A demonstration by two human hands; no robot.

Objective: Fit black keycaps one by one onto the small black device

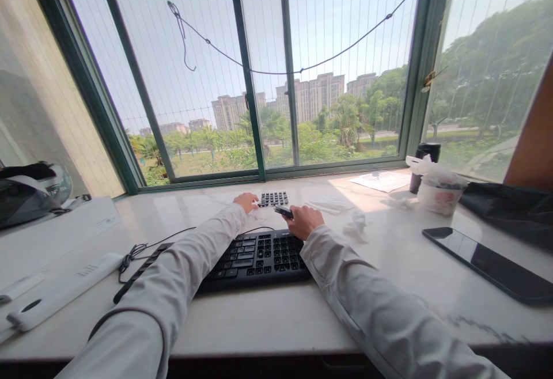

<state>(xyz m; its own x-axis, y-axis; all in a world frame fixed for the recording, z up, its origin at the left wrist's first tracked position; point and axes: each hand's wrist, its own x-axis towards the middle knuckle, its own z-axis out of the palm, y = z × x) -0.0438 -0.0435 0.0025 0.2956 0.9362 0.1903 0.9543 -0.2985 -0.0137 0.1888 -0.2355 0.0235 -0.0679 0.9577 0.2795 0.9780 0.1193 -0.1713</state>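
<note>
Left hand (247, 201): stretched forward, palm down, fingertips at the near-left edge of a block of black keycaps (274, 198); whether it pinches one cannot be told. Right hand (306, 221): bent inward, fingers curled around a small dark tool (283, 211) with a paler upper face, its end pointing left toward the other hand. Both arms in pale grey sleeves (345, 275), reaching in from the near edge and converging. Markings: small pale lettering on the keyboard (263, 278) just below the right hand, too small to read; reddish print on a bagged tub (440, 194) right of that hand, illegible; a tiny printed patch on a white box (86, 223) far left of the left hand, likewise. Keyboard: black, full-width, lying below and nearer than both hands, partly covered by the left sleeve; large keys show toward its middle, while the number section at right shows rows of squarish, pale-edged sockets. Keycaps: small, dark, set in neat rows on the pale marbled counter (259, 324), between the hands and just beyond them.
</note>
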